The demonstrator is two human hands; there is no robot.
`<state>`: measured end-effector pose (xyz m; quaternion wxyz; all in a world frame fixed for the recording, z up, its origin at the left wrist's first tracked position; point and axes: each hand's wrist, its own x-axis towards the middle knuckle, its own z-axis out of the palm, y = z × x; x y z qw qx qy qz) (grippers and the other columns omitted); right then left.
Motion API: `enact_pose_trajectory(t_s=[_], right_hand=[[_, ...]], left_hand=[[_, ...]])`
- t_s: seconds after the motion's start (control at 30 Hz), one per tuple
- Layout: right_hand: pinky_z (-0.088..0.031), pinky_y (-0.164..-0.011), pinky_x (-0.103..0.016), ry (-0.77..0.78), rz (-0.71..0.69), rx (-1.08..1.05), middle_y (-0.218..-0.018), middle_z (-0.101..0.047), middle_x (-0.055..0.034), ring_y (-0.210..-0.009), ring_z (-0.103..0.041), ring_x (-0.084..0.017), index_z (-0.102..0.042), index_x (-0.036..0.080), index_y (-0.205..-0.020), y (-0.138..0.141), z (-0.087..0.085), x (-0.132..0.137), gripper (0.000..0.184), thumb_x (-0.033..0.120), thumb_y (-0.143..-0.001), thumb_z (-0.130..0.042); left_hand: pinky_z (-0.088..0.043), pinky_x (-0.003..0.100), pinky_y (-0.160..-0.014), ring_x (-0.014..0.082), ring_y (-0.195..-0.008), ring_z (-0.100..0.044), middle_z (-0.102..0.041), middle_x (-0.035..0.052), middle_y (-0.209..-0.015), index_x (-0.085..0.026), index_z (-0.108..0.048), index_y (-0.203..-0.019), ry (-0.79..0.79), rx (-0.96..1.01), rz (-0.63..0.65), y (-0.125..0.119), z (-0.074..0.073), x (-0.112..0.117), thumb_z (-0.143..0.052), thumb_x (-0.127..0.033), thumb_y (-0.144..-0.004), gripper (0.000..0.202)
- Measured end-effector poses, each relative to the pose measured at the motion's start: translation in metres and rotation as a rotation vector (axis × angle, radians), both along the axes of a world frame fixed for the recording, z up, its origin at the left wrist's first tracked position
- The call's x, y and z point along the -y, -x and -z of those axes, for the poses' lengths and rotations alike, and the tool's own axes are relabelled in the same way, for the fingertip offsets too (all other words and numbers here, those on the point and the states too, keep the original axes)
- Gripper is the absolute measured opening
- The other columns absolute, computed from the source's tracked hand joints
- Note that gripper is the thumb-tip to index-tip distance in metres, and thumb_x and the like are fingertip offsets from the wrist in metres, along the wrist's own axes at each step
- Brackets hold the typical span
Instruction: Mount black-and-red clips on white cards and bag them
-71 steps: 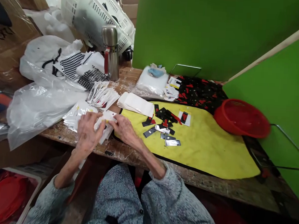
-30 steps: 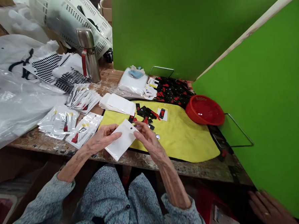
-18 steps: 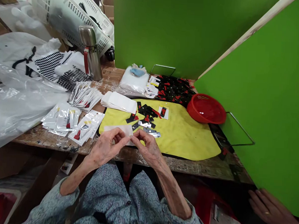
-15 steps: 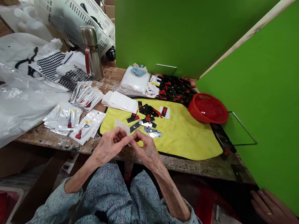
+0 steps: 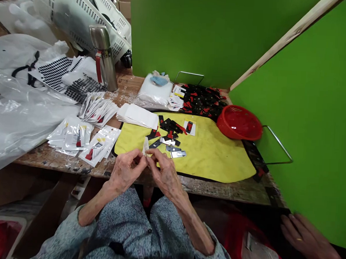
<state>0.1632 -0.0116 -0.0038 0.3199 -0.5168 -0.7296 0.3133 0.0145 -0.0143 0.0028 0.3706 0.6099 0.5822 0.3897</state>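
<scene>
Both my hands are raised over the near edge of a yellow cloth mat (image 5: 206, 154). My left hand (image 5: 127, 169) and my right hand (image 5: 163, 171) pinch a small white sleeve (image 5: 146, 146) between their fingertips. It stands narrow and edge-on, mostly hidden by my fingers. Just beyond my right hand lie silver metal pieces (image 5: 177, 154) and black-and-red pieces (image 5: 169, 125) on the mat. Left of my left hand are filled clear packets with red-and-silver contents (image 5: 98, 150).
A stack of white sleeves (image 5: 137, 116) lies at the mat's far edge. A steel flask (image 5: 104, 58), plastic sheeting and a white crate stand at back left. A red basket (image 5: 239, 122) sits by green panels. A co-worker's hand (image 5: 309, 241) is at lower right.
The white sleeve, earlier a flat sheet between my hands, is now narrow and edge-on in my fingertips. My hands have drawn closer together. The co-worker's hand has shifted slightly left.
</scene>
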Motion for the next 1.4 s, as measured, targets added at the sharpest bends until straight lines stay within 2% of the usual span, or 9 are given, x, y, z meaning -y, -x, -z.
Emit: enact_pose_trajectory(t_s=[0.17, 0.3, 0.43, 0.67, 0.8, 1.0, 1.13, 1.23, 1.4], right_hand=[[-0.041, -0.081, -0.034, -0.367, 0.030, 0.331, -0.082, -0.066, -0.0062, -0.081, -0.058, -0.020, -0.060, 0.020, -0.088, 0.010, 0.009, 0.008, 0.023, 0.010, -0.094, -0.041], [-0.041, -0.079, -0.034, -0.434, 0.131, 0.440, -0.083, -0.066, -0.0054, -0.080, -0.056, -0.021, -0.061, 0.020, -0.096, 0.010, 0.017, 0.009, 0.019, 0.013, -0.094, -0.044], [-0.039, -0.077, -0.035, -0.504, 0.116, 0.459, -0.078, -0.064, -0.0058, -0.077, -0.055, -0.021, -0.060, 0.018, -0.089, 0.011, 0.018, 0.010, 0.020, 0.009, -0.093, -0.043], [-0.038, -0.071, -0.033, -0.496, 0.184, 0.331, -0.067, -0.059, -0.0035, -0.068, -0.053, -0.019, -0.051, 0.021, -0.071, 0.014, 0.027, 0.004, 0.026, 0.010, -0.093, -0.040], [-0.039, -0.074, -0.035, -0.315, 0.289, 0.242, -0.070, -0.058, -0.0040, -0.073, -0.055, -0.020, -0.049, 0.021, -0.071, 0.015, 0.028, -0.001, 0.027, 0.013, -0.093, -0.036], [-0.048, -0.070, -0.030, 0.280, 0.239, -0.435, -0.090, -0.062, -0.0030, -0.075, -0.060, -0.016, -0.053, 0.021, -0.099, 0.011, 0.025, -0.006, 0.017, 0.033, -0.088, -0.052], [-0.048, -0.082, -0.032, 0.124, 0.217, -0.527, -0.099, -0.062, -0.0054, -0.095, -0.060, -0.019, -0.062, 0.021, -0.090, -0.009, 0.017, -0.014, 0.011, 0.024, -0.081, -0.056], [-0.047, -0.088, -0.035, 0.012, 0.083, -0.428, -0.102, -0.062, -0.0069, -0.100, -0.059, -0.020, -0.066, 0.021, -0.086, -0.025, 0.007, -0.015, 0.012, 0.018, -0.081, -0.056], [-0.051, -0.078, -0.031, 0.223, 0.100, -0.553, -0.108, -0.062, -0.0062, -0.092, -0.061, -0.018, -0.058, 0.023, -0.114, -0.031, 0.008, -0.007, 0.031, 0.026, -0.083, -0.060]], left_hand=[[-0.042, 0.023, -0.053, 0.0129, -0.054, -0.055, -0.057, -0.0027, -0.059, -0.021, -0.049, -0.066, 0.053, 0.019, 0.059, -0.005, 0.011, 0.001, -0.049, -0.037, -0.084, 0.024], [-0.041, 0.025, -0.053, 0.0138, -0.049, -0.052, -0.056, -0.0029, -0.054, -0.023, -0.050, -0.066, -0.166, -0.129, -0.028, -0.008, 0.020, 0.001, -0.051, -0.036, -0.083, 0.022], [-0.040, 0.024, -0.050, 0.0134, -0.047, -0.050, -0.053, -0.0036, -0.053, -0.023, -0.047, -0.067, -0.116, -0.145, 0.013, -0.008, 0.018, 0.001, -0.046, -0.038, -0.088, 0.025], [-0.032, 0.027, -0.051, 0.0155, -0.046, -0.050, -0.052, -0.0008, -0.050, -0.024, -0.040, -0.063, -0.177, -0.472, -0.056, -0.015, 0.016, 0.003, -0.043, -0.026, -0.083, 0.021], [-0.029, 0.027, -0.051, 0.0144, -0.043, -0.047, -0.050, -0.0017, -0.048, -0.024, -0.039, -0.060, -0.192, -0.495, -0.074, -0.019, 0.021, 0.007, -0.045, -0.021, -0.082, 0.022], [-0.038, 0.025, -0.055, 0.0131, -0.050, -0.051, -0.055, -0.0006, -0.054, -0.021, -0.047, -0.060, -0.199, -0.126, -0.158, -0.027, 0.024, 0.012, -0.052, -0.029, -0.084, 0.025], [-0.049, 0.027, -0.066, 0.0178, -0.074, -0.064, -0.072, 0.0057, -0.083, -0.017, -0.066, -0.087, 0.202, 0.479, -0.005, -0.018, 0.020, 0.010, -0.060, -0.047, -0.081, 0.031], [-0.053, 0.030, -0.068, 0.0224, -0.085, -0.068, -0.074, 0.0092, -0.099, -0.016, -0.069, -0.103, 0.504, 0.936, -0.072, -0.005, 0.015, 0.000, -0.064, -0.058, -0.076, 0.050], [-0.055, 0.030, -0.077, 0.0207, -0.079, -0.070, -0.077, 0.0092, -0.090, -0.010, -0.074, -0.093, 0.705, 0.999, -0.116, 0.001, 0.012, -0.007, -0.087, -0.028, -0.058, 0.041]])
